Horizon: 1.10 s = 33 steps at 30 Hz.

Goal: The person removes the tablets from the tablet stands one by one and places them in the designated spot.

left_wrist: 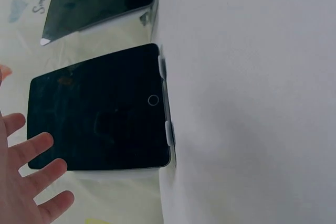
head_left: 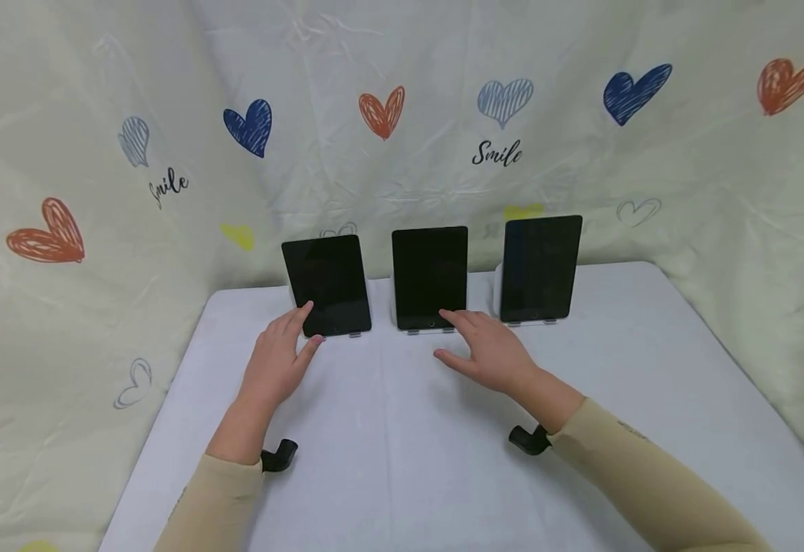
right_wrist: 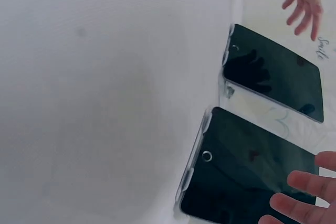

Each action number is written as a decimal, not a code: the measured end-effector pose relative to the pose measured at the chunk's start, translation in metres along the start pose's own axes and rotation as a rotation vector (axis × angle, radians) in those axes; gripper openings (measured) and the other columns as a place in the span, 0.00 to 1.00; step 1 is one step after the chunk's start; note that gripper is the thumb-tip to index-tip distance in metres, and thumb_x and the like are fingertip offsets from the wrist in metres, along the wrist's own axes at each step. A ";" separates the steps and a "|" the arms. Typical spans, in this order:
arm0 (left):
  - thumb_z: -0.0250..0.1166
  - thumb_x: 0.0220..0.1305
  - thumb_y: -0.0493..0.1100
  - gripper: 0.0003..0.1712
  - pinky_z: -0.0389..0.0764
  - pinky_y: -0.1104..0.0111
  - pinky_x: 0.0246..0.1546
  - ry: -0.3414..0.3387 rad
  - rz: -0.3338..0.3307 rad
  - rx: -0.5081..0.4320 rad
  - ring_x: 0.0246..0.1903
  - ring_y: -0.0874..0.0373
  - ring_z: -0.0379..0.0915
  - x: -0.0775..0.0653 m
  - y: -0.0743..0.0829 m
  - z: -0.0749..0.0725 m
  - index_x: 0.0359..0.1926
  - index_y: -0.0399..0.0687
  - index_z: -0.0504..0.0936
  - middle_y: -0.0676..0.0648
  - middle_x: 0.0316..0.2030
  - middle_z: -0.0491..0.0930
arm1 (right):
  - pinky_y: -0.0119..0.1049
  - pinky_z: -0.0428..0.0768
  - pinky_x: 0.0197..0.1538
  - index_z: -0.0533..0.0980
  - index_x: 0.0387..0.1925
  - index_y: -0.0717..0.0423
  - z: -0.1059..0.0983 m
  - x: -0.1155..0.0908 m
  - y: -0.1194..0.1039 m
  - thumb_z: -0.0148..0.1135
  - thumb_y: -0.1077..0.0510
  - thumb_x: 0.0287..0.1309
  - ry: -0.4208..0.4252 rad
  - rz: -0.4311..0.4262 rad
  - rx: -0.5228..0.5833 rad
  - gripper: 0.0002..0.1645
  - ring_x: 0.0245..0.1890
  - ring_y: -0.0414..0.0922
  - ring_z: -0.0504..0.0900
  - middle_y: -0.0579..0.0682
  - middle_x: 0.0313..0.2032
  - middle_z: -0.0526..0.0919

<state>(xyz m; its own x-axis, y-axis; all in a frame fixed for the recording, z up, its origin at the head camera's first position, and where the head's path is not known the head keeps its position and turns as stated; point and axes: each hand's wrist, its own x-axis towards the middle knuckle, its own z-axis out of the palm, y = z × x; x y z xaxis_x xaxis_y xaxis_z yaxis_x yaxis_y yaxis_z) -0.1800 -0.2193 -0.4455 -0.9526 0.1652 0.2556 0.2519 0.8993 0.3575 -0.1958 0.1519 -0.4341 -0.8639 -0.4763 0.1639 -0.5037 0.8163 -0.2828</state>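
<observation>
Three dark tablets stand in a row near the far edge of your white table (head_left: 388, 429), and you have a hand up at two of them. Each seems to lean back on a pale stand (head_left: 497, 290), and small clear hooks (left_wrist: 169, 134) sit under the bottom edge, likely to stop it sliding forward; that tilt turns every blank screen towards you, round button (left_wrist: 153, 100) at the bottom. Your left hand (head_left: 277, 356) is at the left tablet (head_left: 333, 280), fingers spread wide, thumb well apart, holding nothing; the right wrist view shows a gap between those fingers and the glass. Over at the middle tablet (head_left: 431, 272), your right hand (head_left: 487, 353) reaches in front of the lower part of the screen, grip just as wide and nothing in it; whether a fingertip touches, you can't tell from here. The right tablet (head_left: 541, 264) has no hand at it. Spaces separate the three, which probably leaves your fingers room around each side, and behind them hangs the heart-printed curtain (head_left: 429, 46).
</observation>
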 end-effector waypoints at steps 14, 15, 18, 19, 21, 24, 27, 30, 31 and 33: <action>0.45 0.75 0.64 0.40 0.56 0.44 0.67 0.009 -0.035 -0.034 0.70 0.39 0.55 0.010 -0.019 -0.006 0.78 0.49 0.53 0.38 0.71 0.60 | 0.54 0.69 0.64 0.62 0.74 0.47 0.009 0.027 -0.023 0.52 0.29 0.65 -0.013 0.055 0.070 0.44 0.67 0.55 0.67 0.53 0.67 0.70; 0.45 0.75 0.64 0.40 0.56 0.44 0.68 0.008 -0.040 -0.034 0.70 0.39 0.55 0.011 -0.020 -0.006 0.78 0.49 0.53 0.38 0.71 0.60 | 0.54 0.69 0.64 0.62 0.74 0.46 0.010 0.028 -0.024 0.51 0.28 0.64 -0.014 0.057 0.072 0.45 0.67 0.54 0.67 0.53 0.68 0.70; 0.44 0.75 0.65 0.40 0.56 0.44 0.68 0.008 -0.054 -0.035 0.70 0.39 0.55 0.013 -0.023 -0.009 0.78 0.49 0.53 0.38 0.72 0.60 | 0.54 0.70 0.64 0.62 0.74 0.45 0.011 0.033 -0.029 0.49 0.26 0.64 -0.023 0.066 0.075 0.46 0.68 0.54 0.67 0.52 0.68 0.69; 0.44 0.76 0.64 0.40 0.56 0.44 0.67 0.009 -0.058 -0.038 0.69 0.39 0.55 0.014 -0.024 -0.009 0.78 0.49 0.52 0.37 0.72 0.60 | 0.54 0.70 0.63 0.61 0.74 0.45 0.012 0.035 -0.031 0.48 0.25 0.64 -0.027 0.069 0.075 0.46 0.68 0.53 0.67 0.52 0.68 0.69; 0.44 0.76 0.64 0.40 0.56 0.44 0.67 0.011 -0.061 -0.043 0.69 0.38 0.55 0.016 -0.026 -0.010 0.78 0.49 0.52 0.37 0.71 0.60 | 0.54 0.71 0.63 0.61 0.74 0.44 0.013 0.037 -0.034 0.48 0.25 0.64 -0.034 0.077 0.075 0.46 0.68 0.53 0.66 0.51 0.69 0.68; 0.43 0.75 0.65 0.40 0.55 0.44 0.68 0.008 -0.067 -0.047 0.70 0.39 0.54 0.019 -0.029 -0.011 0.78 0.49 0.52 0.37 0.72 0.60 | 0.54 0.72 0.61 0.60 0.75 0.43 0.014 0.041 -0.039 0.49 0.27 0.64 -0.041 0.091 0.075 0.45 0.68 0.52 0.66 0.51 0.69 0.68; 0.43 0.75 0.65 0.40 0.55 0.44 0.68 -0.001 -0.078 -0.049 0.69 0.38 0.54 0.023 -0.034 -0.011 0.78 0.49 0.52 0.37 0.72 0.59 | 0.54 0.72 0.61 0.60 0.75 0.43 0.016 0.045 -0.043 0.50 0.28 0.65 -0.047 0.109 0.077 0.44 0.68 0.52 0.66 0.51 0.69 0.67; 0.43 0.76 0.65 0.40 0.55 0.44 0.68 0.000 -0.093 -0.059 0.69 0.38 0.55 0.025 -0.038 -0.010 0.78 0.49 0.52 0.37 0.72 0.59 | 0.53 0.72 0.62 0.61 0.74 0.43 0.018 0.049 -0.047 0.50 0.28 0.65 -0.048 0.120 0.084 0.44 0.68 0.51 0.66 0.50 0.70 0.67; 0.43 0.76 0.65 0.40 0.55 0.44 0.67 0.002 -0.097 -0.063 0.69 0.38 0.55 0.026 -0.040 -0.010 0.78 0.49 0.52 0.37 0.72 0.59 | 0.53 0.72 0.62 0.61 0.74 0.43 0.019 0.050 -0.049 0.50 0.28 0.65 -0.048 0.123 0.085 0.44 0.68 0.50 0.66 0.50 0.69 0.67; 0.43 0.76 0.64 0.40 0.55 0.44 0.67 0.004 -0.103 -0.069 0.69 0.38 0.55 0.027 -0.044 -0.009 0.78 0.49 0.52 0.37 0.72 0.59 | 0.52 0.72 0.62 0.61 0.74 0.44 0.020 0.054 -0.053 0.49 0.28 0.65 -0.049 0.125 0.091 0.43 0.68 0.50 0.66 0.50 0.70 0.67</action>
<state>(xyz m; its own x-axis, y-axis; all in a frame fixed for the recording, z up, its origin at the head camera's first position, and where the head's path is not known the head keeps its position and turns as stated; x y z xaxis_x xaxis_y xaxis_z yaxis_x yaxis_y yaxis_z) -0.2148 -0.2579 -0.4465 -0.9733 0.0718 0.2179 0.1641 0.8815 0.4427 -0.2155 0.0767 -0.4294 -0.9176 -0.3902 0.0763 -0.3882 0.8382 -0.3831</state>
